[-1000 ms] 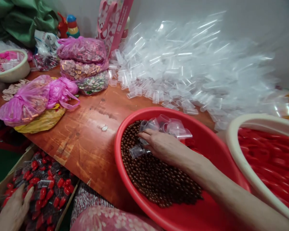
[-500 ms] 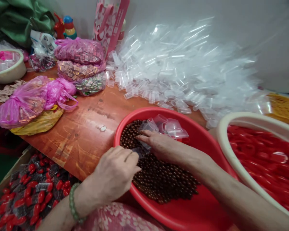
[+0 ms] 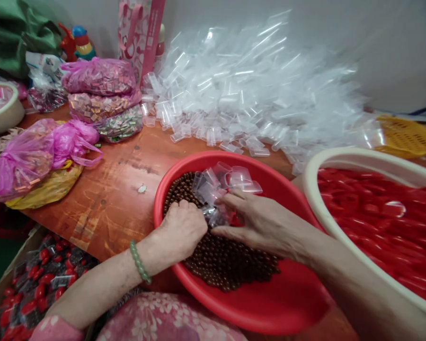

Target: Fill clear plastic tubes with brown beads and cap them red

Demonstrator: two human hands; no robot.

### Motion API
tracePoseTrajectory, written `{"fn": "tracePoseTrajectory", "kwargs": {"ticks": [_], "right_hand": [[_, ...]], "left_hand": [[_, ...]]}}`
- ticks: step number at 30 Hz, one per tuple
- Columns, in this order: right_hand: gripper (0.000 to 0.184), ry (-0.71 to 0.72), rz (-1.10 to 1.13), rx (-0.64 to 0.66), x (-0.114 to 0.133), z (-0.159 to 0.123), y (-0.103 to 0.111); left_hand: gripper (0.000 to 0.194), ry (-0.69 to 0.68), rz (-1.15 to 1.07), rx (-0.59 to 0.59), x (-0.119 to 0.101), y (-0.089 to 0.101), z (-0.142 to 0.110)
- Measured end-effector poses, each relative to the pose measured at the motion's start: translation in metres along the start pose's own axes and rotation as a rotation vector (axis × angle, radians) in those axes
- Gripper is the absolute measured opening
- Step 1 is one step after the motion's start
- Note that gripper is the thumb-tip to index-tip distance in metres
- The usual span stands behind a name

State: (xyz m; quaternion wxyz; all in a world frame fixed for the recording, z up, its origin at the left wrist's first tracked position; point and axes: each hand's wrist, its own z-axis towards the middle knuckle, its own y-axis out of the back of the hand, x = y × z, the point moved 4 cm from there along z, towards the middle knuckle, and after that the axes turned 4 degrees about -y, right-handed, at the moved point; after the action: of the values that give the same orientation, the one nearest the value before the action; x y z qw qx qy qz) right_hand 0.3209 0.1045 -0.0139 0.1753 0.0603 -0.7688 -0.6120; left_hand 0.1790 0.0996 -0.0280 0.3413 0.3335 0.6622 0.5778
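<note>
A red basin point(image 3: 298, 303) in front of me holds a heap of small brown beads point(image 3: 227, 260) and a cluster of small clear plastic pouches point(image 3: 227, 180). My left hand point(image 3: 182, 229), with a green bead bracelet on its wrist, is curled closed over the beads, its fingertips at a clear pouch point(image 3: 215, 213). My right hand point(image 3: 259, 220) pinches the same pouch from the other side between thumb and fingers. What my left fingers enclose is hidden.
A cream basin of red pieces point(image 3: 376, 213) stands at the right. A big pile of clear pouches point(image 3: 255, 90) lies behind. Pink bags point(image 3: 35, 151) of small items sit at the left on the wooden table point(image 3: 117, 199). A box of filled packets point(image 3: 39, 284) sits below left.
My left hand rose from the box at the lower left into the red basin and met my right hand at the clear pouch. The view shifted right.
</note>
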Motion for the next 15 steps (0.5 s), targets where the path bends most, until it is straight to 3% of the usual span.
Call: {"fn": "tracePoseTrajectory", "kwargs": {"ticks": [4, 7, 15], "right_hand": [[0.032, -0.206, -0.099, 0.179, -0.007, -0.027, -0.027], [0.035, -0.355, -0.205, 0.257, -0.004, -0.033, -0.044], [0.039, -0.387, -0.069, 0.362, 0.006, -0.030, -0.056]], "left_hand": [[0.019, -0.060, 0.078, -0.008, 0.011, 0.012, 0.006], [0.021, -0.097, 0.190, 0.057, 0.016, 0.018, 0.015], [0.015, -0.324, 0.085, 0.303, 0.007, -0.001, 0.035]]}}
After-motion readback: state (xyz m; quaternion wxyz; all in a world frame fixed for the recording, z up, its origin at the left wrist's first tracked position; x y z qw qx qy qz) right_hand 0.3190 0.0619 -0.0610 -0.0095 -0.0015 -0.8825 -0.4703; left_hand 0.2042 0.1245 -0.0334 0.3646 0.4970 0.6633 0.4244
